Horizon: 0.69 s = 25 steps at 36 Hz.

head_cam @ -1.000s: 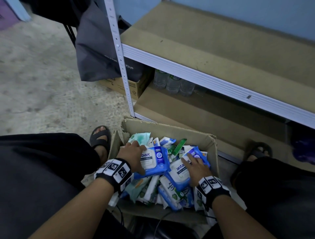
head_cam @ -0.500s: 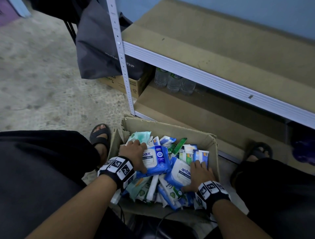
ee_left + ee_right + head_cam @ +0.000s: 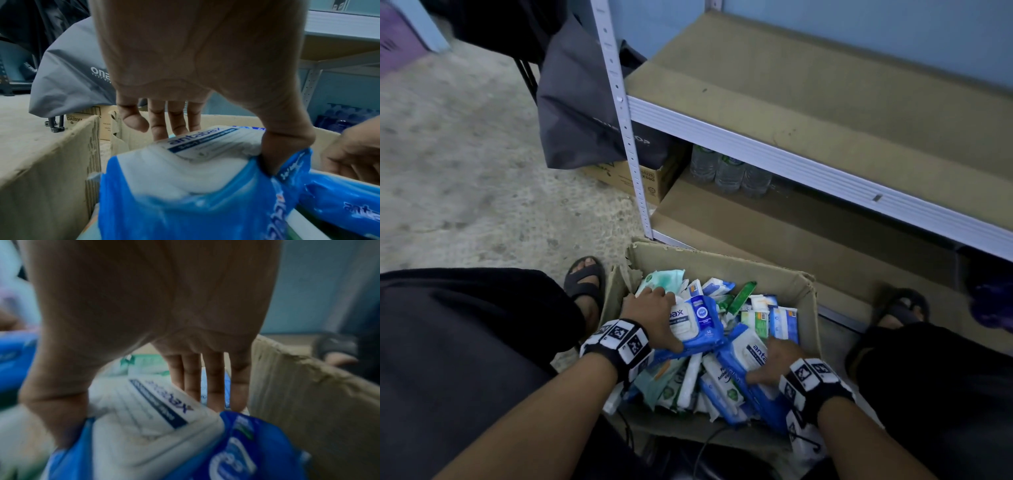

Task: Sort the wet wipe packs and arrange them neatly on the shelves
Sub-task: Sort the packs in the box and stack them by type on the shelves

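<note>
- One blue antabax wet wipe pack (image 3: 697,322) is held by the left hand (image 3: 650,317), thumb on the near edge, fingers over the far edge.
- A second antabax pack (image 3: 748,356) is gripped likewise by the right hand (image 3: 777,359), inside the cardboard box (image 3: 722,265).
- Both soft, glossy, pillowy packs should probably be lifted flat, grips kept firm, and matched brands kept together for the shelf (image 3: 808,102).

Black wristbands (image 3: 619,342) with white square markers — dark trousers (image 3: 448,342), sandals (image 3: 585,284)
</note>
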Each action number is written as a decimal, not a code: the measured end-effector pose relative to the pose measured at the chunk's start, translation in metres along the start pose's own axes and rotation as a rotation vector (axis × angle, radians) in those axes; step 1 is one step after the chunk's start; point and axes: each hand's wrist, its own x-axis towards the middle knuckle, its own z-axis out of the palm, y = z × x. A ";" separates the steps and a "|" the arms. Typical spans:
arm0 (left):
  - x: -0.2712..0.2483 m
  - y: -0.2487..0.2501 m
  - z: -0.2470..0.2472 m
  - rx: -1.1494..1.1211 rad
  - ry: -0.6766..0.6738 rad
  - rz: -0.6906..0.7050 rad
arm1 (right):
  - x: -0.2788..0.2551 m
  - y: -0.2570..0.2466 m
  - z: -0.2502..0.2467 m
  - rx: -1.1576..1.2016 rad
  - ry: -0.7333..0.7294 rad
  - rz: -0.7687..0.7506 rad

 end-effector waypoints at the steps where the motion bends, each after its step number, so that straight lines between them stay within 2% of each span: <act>1: -0.001 0.000 -0.001 -0.007 -0.003 -0.003 | 0.000 0.002 -0.002 0.036 -0.018 -0.001; 6: -0.002 0.000 -0.008 -0.008 0.001 -0.010 | -0.012 0.002 -0.031 0.104 -0.063 -0.029; 16: 0.020 -0.004 -0.084 -0.166 0.195 -0.025 | -0.018 -0.009 -0.128 0.232 0.183 -0.160; 23: 0.076 0.001 -0.143 0.032 0.174 0.011 | 0.008 -0.027 -0.187 -0.037 0.373 -0.233; 25: 0.098 0.001 -0.155 0.042 0.147 0.027 | 0.022 -0.030 -0.198 -0.133 0.383 -0.226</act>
